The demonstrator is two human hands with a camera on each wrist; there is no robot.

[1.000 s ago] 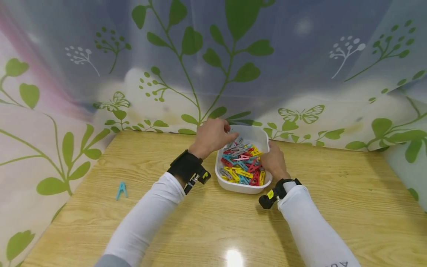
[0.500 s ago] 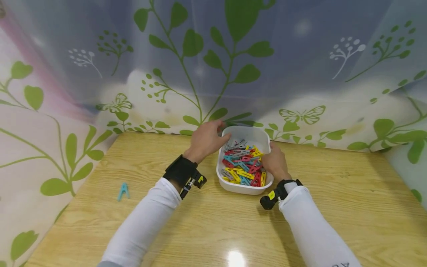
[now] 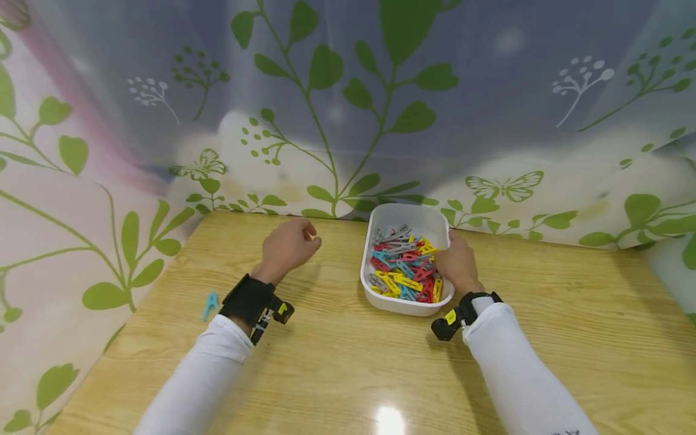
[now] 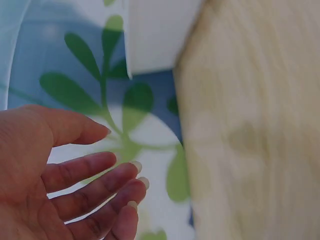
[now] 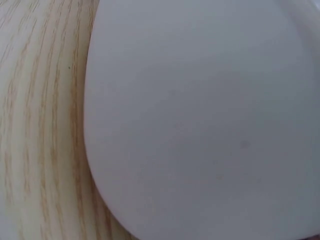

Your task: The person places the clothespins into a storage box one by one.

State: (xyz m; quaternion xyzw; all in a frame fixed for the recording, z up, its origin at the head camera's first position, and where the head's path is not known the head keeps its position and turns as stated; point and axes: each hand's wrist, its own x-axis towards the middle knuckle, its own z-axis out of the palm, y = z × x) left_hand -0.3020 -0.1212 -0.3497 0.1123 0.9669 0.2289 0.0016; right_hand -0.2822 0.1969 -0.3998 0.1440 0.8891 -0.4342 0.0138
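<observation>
A white plastic basin (image 3: 405,308) stands on the table near the back wall, heaped with clothespins (image 3: 403,270) in yellow, red, blue and grey. My right hand (image 3: 458,264) grips the basin's right rim, thumb on the inner side; its other fingers are hidden behind the wall. In the right wrist view the basin's outer wall (image 5: 200,120) fills most of the picture. My left hand (image 3: 288,246) is in the air left of the basin, holding nothing. The left wrist view shows this hand (image 4: 75,185) with loosely bent fingers apart from one another.
A single light-blue clothespin (image 3: 211,306) lies on the wooden table (image 3: 326,362) at the left, beside my left wrist. A leaf-printed cloth (image 3: 348,121) hangs behind the table's back edge and along the sides.
My left hand has moved left, away from the basin's left rim, toward the lone clothespin's side. The right hand stays on the basin, and the head view has turned slightly left.
</observation>
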